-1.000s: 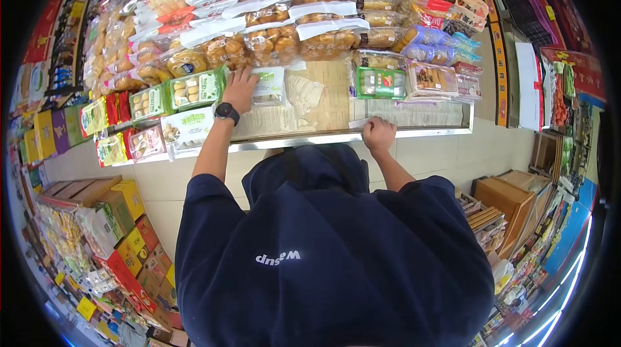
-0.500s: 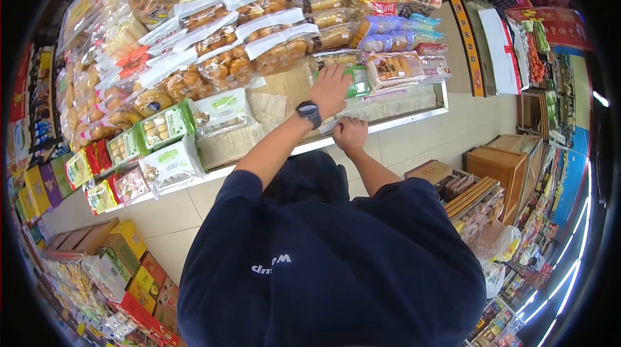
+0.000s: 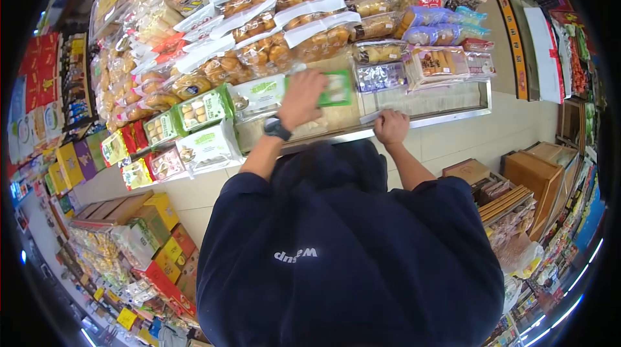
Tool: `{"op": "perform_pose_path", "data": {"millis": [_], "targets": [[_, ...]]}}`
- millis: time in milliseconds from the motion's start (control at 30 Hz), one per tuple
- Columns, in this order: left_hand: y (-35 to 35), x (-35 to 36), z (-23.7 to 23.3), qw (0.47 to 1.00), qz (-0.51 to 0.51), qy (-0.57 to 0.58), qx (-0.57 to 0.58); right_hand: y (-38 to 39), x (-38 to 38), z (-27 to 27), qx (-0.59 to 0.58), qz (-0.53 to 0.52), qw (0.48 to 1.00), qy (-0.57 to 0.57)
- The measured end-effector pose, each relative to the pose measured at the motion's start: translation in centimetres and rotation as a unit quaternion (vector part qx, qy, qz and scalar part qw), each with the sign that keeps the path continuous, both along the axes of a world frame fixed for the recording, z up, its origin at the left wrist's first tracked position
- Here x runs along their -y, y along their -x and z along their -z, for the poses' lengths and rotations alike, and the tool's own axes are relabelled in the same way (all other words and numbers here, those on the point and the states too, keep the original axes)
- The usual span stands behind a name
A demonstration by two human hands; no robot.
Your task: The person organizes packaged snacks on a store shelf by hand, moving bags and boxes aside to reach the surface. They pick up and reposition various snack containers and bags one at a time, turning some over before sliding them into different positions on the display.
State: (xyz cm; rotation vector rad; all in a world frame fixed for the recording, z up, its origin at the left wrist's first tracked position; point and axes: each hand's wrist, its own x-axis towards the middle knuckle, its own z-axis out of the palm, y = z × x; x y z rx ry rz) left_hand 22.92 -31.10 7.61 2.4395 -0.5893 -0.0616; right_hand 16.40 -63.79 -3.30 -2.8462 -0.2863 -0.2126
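**Packet gripped left, fist on the rail right**

Our left hand (image 3: 303,98), fingers clamped over the green packet (image 3: 337,88), holds it over the shelf (image 3: 427,98), between the white bag (image 3: 259,91) and the purple tray (image 3: 381,76). Our right hand (image 3: 391,127) rests curled shut on the rail (image 3: 446,116). We judge the packet could slip, pinched from above only. Half a second ago we reached further right; the packet has since come left.

Bagged buns (image 3: 272,49) fill the back rows of the shelf (image 3: 453,112), with green trays (image 3: 194,111) at its left front. Cardboard boxes (image 3: 152,217) stand on the floor (image 3: 181,193) below.
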Motion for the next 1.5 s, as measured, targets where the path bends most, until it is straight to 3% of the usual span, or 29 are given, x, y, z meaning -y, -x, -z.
{"op": "perform_pose_path", "data": {"millis": [100,200,300,500,600,733,800,867,933,1067,1167,1300,1500], "targets": [[1.7,-7.2,0.6,0.994,-0.055,-0.079,-0.060,0.1,-0.2,-0.3,-0.011,0.001,1.000,-0.001],[2.7,-11.5,1.6,0.988,-0.093,-0.114,-0.050,-0.1,-0.3,-0.1,-0.006,0.003,1.000,0.001],[2.8,-12.8,1.9,0.982,-0.102,-0.121,-0.105,0.1,-0.2,0.0,-0.013,0.004,1.000,0.010],[3.3,-11.9,1.9,0.981,-0.121,-0.143,-0.041,-0.1,-0.3,-0.1,0.001,-0.003,1.000,0.009],[3.4,-9.2,0.9,0.978,-0.152,-0.144,-0.016,0.0,-0.4,-0.5,0.002,0.001,1.000,0.001],[0.7,-0.6,0.7,0.996,-0.082,-0.002,-0.034,-0.1,-0.4,-0.9,0.009,-0.004,1.000,-0.008],[-0.6,5.3,2.0,0.998,-0.022,0.048,0.025,-0.1,-0.2,-0.6,0.007,-0.004,1.000,-0.009],[-2.1,10.5,3.0,1.000,0.011,0.015,0.023,0.0,-0.3,-0.6,0.000,-0.003,1.000,-0.005],[-2.9,14.2,6.7,0.998,-0.019,-0.033,0.054,-0.1,-0.1,-0.5,0.000,-0.004,1.000,-0.006],[-4.4,16.2,10.3,0.997,-0.050,-0.045,0.035,-0.1,-0.1,-0.7,-0.005,0.002,1.000,-0.016],[-4.1,14.9,9.9,0.997,-0.047,-0.001,0.063,-0.1,-0.2,-0.6,-0.006,0.002,1.000,-0.017],[-1.0,9.9,5.7,0.998,-0.025,0.053,0.030,0.0,0.0,-0.2,-0.001,0.000,1.000,-0.008],[8.9,-2.5,3.4,0.996,-0.043,0.010,-0.074,0.0,-0.1,0.2,0.002,-0.006,1.000,0.003]]}}
